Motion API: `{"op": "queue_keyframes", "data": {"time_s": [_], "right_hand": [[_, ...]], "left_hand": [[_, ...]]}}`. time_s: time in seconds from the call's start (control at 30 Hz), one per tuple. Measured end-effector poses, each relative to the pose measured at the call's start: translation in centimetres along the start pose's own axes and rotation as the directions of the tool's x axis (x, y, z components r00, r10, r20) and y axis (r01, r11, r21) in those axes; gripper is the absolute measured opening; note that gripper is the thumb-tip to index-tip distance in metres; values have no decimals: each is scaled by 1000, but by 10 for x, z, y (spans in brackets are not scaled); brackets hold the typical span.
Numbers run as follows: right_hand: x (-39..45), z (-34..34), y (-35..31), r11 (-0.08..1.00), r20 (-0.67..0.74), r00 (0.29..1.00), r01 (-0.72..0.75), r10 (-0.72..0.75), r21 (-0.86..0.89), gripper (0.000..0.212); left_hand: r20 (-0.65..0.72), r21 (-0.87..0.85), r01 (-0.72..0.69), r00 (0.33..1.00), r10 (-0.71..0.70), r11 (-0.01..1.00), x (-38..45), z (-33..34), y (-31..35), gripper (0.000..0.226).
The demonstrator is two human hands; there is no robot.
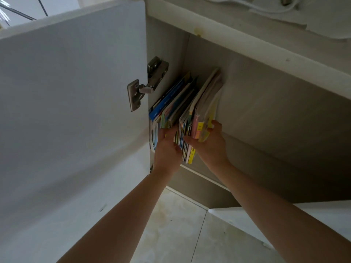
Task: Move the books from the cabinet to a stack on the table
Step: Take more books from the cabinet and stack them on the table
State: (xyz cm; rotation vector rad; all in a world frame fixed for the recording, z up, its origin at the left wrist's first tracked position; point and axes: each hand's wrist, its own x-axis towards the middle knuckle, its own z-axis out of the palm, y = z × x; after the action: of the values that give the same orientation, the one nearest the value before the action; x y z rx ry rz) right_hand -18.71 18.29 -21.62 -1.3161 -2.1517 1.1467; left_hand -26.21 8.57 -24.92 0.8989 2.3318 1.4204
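Inside the open cabinet [266,103] several thin books stand upright at the left end of the shelf. A right-hand bundle of books [204,105] with yellow and pink spines leans away from a left group with a blue book [167,99]. My right hand [210,143] grips the right bundle at its lower edge, thumb on the near side and fingers round the far side. My left hand [167,147] reaches into the gap between the two groups, its fingers against the bundle's left face. The fingertips of both hands are hidden among the books.
The white cabinet door [72,111] stands swung open on the left, its metal hinge [146,82] beside the books. A second white door edge [284,221] juts out low on the right. Pale tiled floor [180,234] lies below. The cabinet top [266,19] carries white cables.
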Motion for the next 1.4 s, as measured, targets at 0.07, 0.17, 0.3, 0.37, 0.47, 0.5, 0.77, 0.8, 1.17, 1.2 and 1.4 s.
{"op": "queue_keyframes", "data": {"time_s": [0.07,0.17,0.3,0.37,0.47,0.5,0.77,0.8,1.17,1.2,1.4], "right_hand": [[-3,5,-3,1000,29,999,13,-13,-13,95],[-7,11,-7,996,46,997,67,-64,-66,105],[-6,14,1,989,16,994,107,-106,-101,98],[-6,14,7,992,-12,995,95,-96,-78,92],[-5,10,12,998,-46,998,45,-48,-48,80],[-5,7,13,999,-49,998,36,-37,-23,78],[-15,-13,32,994,-143,990,28,-13,104,76],[-15,-13,34,992,-151,988,32,-14,119,76],[-10,-12,46,990,-173,984,74,-53,119,71],[-9,-12,47,990,-173,983,78,-58,113,73],[-7,-24,63,995,-248,966,81,-66,52,59]], "left_hand": [[-3,13,-18,1000,18,1000,1,-3,-2,63],[7,18,-71,997,70,997,3,-4,-6,64],[-23,60,-96,995,98,994,2,-3,-6,63],[-33,74,-81,996,84,994,1,-2,-3,58],[-63,72,-130,989,135,989,-1,1,4,40],[-79,74,-146,985,152,987,-2,3,6,36],[-178,62,-180,966,189,982,-6,20,6,37],[-188,55,-176,965,184,983,-7,22,8,37],[-213,43,-165,962,171,985,-3,47,11,30],[-210,22,-163,964,165,986,-3,48,11,31],[-196,37,-129,971,134,991,-2,47,1,40]]}}
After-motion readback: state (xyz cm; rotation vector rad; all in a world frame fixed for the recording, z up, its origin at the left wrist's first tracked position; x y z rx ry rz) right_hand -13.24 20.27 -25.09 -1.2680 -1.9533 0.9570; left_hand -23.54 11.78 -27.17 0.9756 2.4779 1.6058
